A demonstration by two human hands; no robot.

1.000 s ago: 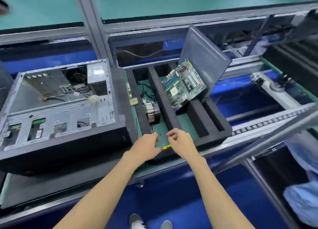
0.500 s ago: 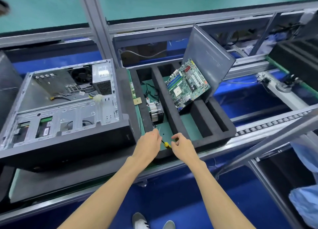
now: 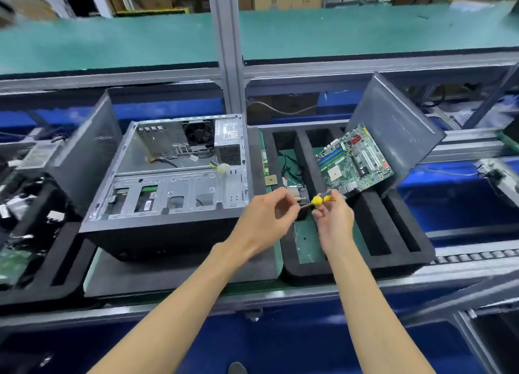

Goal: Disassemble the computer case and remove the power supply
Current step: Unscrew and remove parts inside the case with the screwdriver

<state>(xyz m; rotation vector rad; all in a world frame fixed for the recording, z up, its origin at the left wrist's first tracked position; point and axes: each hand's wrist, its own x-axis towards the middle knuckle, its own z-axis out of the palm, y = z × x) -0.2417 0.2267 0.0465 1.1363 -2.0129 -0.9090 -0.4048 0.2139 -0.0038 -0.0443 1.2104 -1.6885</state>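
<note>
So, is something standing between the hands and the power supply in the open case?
Nothing visible blocks it. The power supply sits at the far right corner of the open case. Both hands, left hand and right hand, hold a yellow screwdriver beside it.

Single head-worn wide-angle view, looking forward and down over workbench [image 3: 280, 290], close above both forearms.
</note>
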